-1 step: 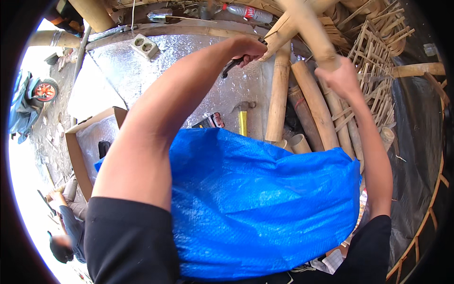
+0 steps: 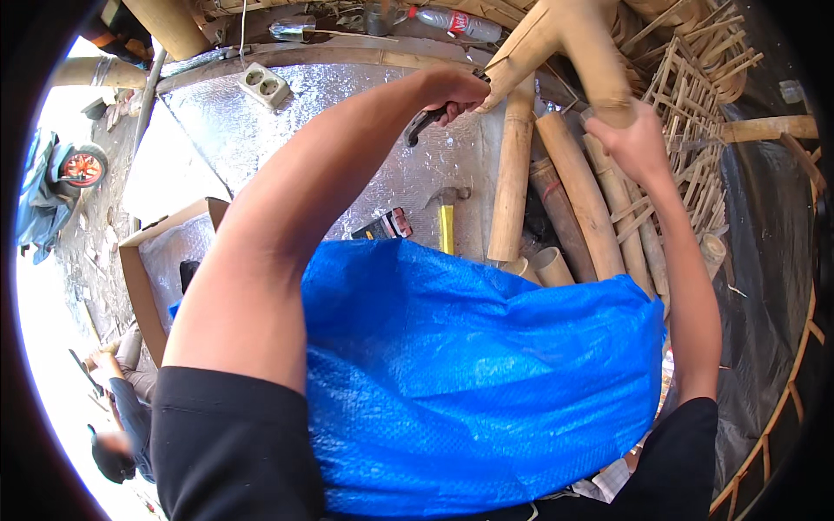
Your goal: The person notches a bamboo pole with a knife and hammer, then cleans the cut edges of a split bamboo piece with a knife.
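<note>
My left hand [image 2: 459, 94] is closed around a dark, curved-handled tool [image 2: 420, 127]. The tool's far end meets a thick bamboo pole [image 2: 519, 54], and its working part is mostly hidden. On the right, my right hand [image 2: 634, 143] grips the near end of a shorter bamboo piece [image 2: 599, 65], blurred by motion. This piece crosses over or touches the pole; which one I cannot tell. A blue tarp [image 2: 486, 373] covers my lap. Beyond it a hammer [image 2: 446, 217] with a yellow handle lies on a silvery sheet [image 2: 347, 95].
Bamboo lengths [image 2: 578, 191] lean beside the tarp, near woven bamboo strips [image 2: 686, 113]. A white power strip [image 2: 264, 84], a plastic bottle [image 2: 456, 23] and a cardboard box [image 2: 143, 282] surround the sheet. At the lower left, another person [image 2: 130, 417] sits outside.
My right hand and its bamboo piece have shifted slightly right and down. The left hand stays almost in place on its tool.
</note>
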`<state>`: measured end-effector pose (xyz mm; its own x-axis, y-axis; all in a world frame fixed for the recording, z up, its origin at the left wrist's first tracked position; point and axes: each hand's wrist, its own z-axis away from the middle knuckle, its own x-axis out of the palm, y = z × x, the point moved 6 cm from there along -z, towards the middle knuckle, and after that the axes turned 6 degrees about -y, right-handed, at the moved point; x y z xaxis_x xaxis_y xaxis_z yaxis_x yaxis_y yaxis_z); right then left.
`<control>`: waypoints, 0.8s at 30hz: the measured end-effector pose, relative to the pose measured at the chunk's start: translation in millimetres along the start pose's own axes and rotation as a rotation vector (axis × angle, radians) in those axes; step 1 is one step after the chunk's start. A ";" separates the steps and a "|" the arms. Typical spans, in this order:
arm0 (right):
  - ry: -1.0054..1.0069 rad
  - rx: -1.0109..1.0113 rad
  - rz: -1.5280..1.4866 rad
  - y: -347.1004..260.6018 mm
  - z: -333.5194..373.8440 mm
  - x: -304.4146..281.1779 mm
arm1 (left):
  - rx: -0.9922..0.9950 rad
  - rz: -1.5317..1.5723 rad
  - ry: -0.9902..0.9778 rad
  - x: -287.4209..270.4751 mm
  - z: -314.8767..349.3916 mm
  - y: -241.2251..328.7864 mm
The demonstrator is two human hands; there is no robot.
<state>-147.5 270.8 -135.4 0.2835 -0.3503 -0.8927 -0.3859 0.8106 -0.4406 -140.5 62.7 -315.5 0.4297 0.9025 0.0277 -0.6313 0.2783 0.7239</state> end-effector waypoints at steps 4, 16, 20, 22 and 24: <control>0.014 0.068 0.133 74.4 19.0 67.3 | 0.035 0.032 -0.016 -1.0 -15.1 -8.7; -0.035 0.222 0.048 85.2 26.6 84.3 | 0.076 0.118 0.085 22.0 -18.9 -15.2; -0.010 0.064 0.067 32.6 7.9 49.4 | 0.072 0.206 0.155 18.3 -14.0 -25.8; 0.103 -0.061 -0.044 17.3 9.4 42.8 | 0.083 0.210 0.161 19.1 -14.3 -23.1; 0.053 0.094 -0.042 51.7 13.6 65.8 | 0.089 0.210 0.127 27.1 -19.2 -21.6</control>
<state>-136.8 296.1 -215.6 0.2499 -0.4067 -0.8787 -0.2899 0.8345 -0.4687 -127.6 87.4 -343.6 0.2071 0.9731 0.1010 -0.6365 0.0556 0.7693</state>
